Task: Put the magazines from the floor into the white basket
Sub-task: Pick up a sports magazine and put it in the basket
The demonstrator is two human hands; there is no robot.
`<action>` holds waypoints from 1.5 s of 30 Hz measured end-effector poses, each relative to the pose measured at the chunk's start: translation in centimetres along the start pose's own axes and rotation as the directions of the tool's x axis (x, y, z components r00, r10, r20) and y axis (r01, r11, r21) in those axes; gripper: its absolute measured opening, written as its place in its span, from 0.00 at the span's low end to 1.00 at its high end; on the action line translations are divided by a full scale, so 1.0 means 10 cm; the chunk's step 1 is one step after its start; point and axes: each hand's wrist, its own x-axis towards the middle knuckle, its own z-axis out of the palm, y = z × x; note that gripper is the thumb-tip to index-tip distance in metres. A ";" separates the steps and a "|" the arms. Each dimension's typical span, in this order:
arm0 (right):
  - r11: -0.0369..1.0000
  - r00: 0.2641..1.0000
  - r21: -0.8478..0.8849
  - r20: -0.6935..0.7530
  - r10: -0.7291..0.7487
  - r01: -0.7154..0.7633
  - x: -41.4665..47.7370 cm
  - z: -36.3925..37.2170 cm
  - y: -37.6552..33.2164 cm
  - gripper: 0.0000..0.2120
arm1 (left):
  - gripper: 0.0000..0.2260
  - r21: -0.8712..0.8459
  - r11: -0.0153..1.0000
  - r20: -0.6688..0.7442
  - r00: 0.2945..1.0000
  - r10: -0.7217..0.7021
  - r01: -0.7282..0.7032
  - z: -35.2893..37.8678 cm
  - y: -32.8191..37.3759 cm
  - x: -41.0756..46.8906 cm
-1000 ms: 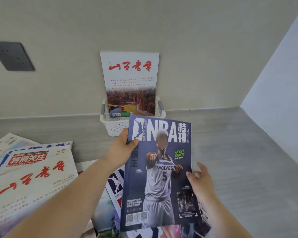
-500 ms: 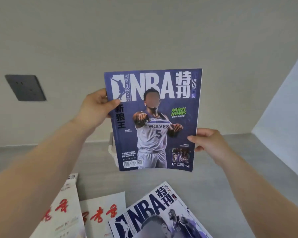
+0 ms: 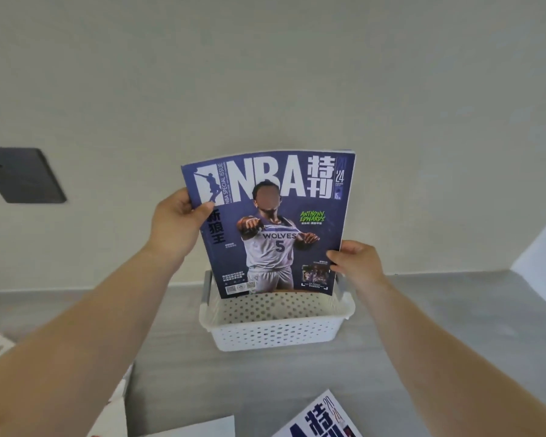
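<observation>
- My left hand (image 3: 177, 228) gripped the NBA magazine (image 3: 275, 225) at its upper left edge: thumb pressed flat on the front cover, fingers curled round behind, out of sight.
- My right hand (image 3: 356, 263) pinched the lower right edge, thumb on the cover near the corner, fingers wrapped behind it.
- The magazine stood upright between my hands, cover facing me, its top bowed slightly away towards the wall (image 3: 265, 74).
- Look at that cover: deep purple-blue, big white "NBA" lettering across the top with white Chinese characters beside it, and a player in a white "WOLVES" jersey, number 5, pointing out at me. Green lettering sat to the right of him, with small codes printed at the lower left.
- Its bottom edge was down inside the white basket (image 3: 275, 332), at the far side between the two handles; I could not tell whether it touched the bottom.
- The basket was white perforated plastic, standing on the grey floor (image 3: 423, 326) against the wall.
- A second NBA issue (image 3: 319, 417) lay on the floor near right, and pale magazines (image 3: 114, 414) lay near left.
- A dark wall plate (image 3: 22, 175) sat far left.
</observation>
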 end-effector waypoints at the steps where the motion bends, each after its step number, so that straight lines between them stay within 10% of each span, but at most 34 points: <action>1: 1.000 1.000 -0.016 -0.006 0.024 -0.024 0.05 0.01 0.06 0.07 | 0.11 0.013 1.000 0.002 1.000 -0.010 0.010 0.02 -0.08 0.01; 9: 0.993 0.996 -0.090 -0.064 0.069 -0.075 0.25 0.22 0.32 0.07 | 0.06 0.177 0.983 -0.006 0.999 -0.052 0.053 0.17 -0.40 0.25; 16: 0.995 0.994 -0.028 -0.049 -0.096 0.095 0.31 0.37 0.23 0.27 | 0.12 0.230 0.973 -0.236 0.971 0.031 0.025 0.24 -0.54 0.35; 29: 0.982 0.984 0.077 -0.067 -0.165 0.170 0.32 0.57 0.19 0.31 | 0.11 0.660 0.751 -0.071 0.993 0.097 -0.026 0.21 -0.67 0.33; 39: 0.894 0.970 -0.386 0.001 -0.245 0.226 -0.52 0.02 0.25 0.33 | 0.17 0.521 0.847 -0.019 0.994 -0.109 0.103 -0.19 -0.61 -0.56; 45: 0.649 0.966 -0.722 0.247 -0.079 0.238 -1.74 -0.41 0.82 0.33 | 0.12 0.623 0.756 0.172 0.907 -0.384 0.202 -0.55 -0.82 -2.05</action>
